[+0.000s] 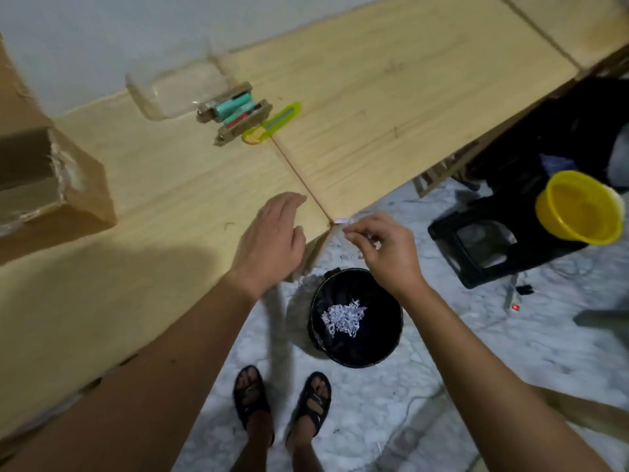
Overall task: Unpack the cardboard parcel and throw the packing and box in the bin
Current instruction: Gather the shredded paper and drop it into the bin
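The open cardboard parcel (pixel 51 185) stands at the left on the wooden table (pixel 391 107). On the floor below the table's front edge is a black bin (pixel 388 349) with white shredded paper (pixel 343 318) lying in it. My left hand (pixel 272 233) hovers flat over the table edge, fingers apart and holding nothing. Above the bin, my right hand (pixel 384 247) pinches a small scrap of packing (pixel 343 221) at its fingertips. Unpacked items in cardboard holders (pixel 235 112) rest mid-table beside a clear plastic piece (pixel 177 90).
A green utility knife (pixel 272 122) lies next to the unpacked items. To the right on the floor sit a black stool (pixel 483 247), a yellow bowl (pixel 578 206) and dark bags. My sandalled feet (pixel 282 400) stand on the marble floor near the bin.
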The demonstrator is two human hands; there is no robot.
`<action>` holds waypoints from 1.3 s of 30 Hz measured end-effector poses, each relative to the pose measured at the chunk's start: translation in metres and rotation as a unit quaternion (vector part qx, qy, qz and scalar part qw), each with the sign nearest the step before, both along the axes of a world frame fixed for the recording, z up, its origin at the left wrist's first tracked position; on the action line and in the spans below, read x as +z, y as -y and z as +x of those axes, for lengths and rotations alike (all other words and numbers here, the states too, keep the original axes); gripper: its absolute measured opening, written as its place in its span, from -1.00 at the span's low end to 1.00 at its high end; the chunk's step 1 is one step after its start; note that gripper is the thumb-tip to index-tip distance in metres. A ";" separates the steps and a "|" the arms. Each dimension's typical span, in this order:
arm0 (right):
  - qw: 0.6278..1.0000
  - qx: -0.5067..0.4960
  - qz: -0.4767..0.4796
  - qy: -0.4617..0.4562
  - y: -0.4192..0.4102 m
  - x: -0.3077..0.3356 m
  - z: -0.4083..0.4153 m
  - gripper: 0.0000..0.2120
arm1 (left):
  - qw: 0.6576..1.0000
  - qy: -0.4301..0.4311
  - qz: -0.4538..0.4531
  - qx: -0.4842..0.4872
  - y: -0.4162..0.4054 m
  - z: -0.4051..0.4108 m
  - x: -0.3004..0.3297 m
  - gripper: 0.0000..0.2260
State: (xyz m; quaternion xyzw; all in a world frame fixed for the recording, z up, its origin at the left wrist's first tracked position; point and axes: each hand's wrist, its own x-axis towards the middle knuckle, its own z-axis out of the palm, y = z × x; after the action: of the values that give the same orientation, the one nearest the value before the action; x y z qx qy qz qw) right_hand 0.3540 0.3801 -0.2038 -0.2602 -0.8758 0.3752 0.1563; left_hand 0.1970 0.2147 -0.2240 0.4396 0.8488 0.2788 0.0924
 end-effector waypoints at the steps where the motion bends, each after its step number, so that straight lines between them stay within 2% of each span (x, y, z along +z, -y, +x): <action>1: 1.000 -0.017 -0.006 0.002 -0.005 -0.003 0.015 -0.94 | 1.000 0.002 -0.003 -0.028 -0.016 0.007 -0.001 -0.54; 5: 0.996 -0.075 -0.051 0.015 -0.018 -0.024 0.078 -0.94 | 0.995 -0.007 -0.014 -0.101 -0.062 0.032 -0.009 -0.54; 11: 0.985 -0.129 -0.108 0.035 -0.015 -0.059 0.140 -0.90 | 0.996 -0.016 0.000 -0.084 -0.071 0.044 -0.021 -0.55; 17: 0.966 -0.199 -0.163 0.015 -0.008 -0.075 0.161 -0.75 | 0.996 -0.027 0.026 -0.085 -0.069 0.050 -0.022 -0.57; 25: 0.968 -0.188 -0.165 0.017 -0.006 -0.082 0.164 -0.85 | 0.994 -0.042 0.046 -0.089 -0.069 0.050 -0.023 -0.55; 35: 0.963 -0.197 -0.183 0.013 -0.006 -0.077 0.160 -0.82 | 0.993 -0.039 0.055 -0.098 -0.068 0.049 -0.023 -0.53; 39: 0.970 -0.183 -0.162 0.017 -0.007 -0.074 0.157 -0.73 | 0.992 -0.034 0.066 -0.104 -0.067 0.049 -0.022 -0.53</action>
State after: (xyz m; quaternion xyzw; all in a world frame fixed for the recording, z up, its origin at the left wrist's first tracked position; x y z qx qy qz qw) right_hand 0.5110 0.3873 -0.2780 -0.4444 -0.7434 0.4725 0.1634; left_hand 0.2459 0.2815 -0.2464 0.5395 0.7810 0.3083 0.0627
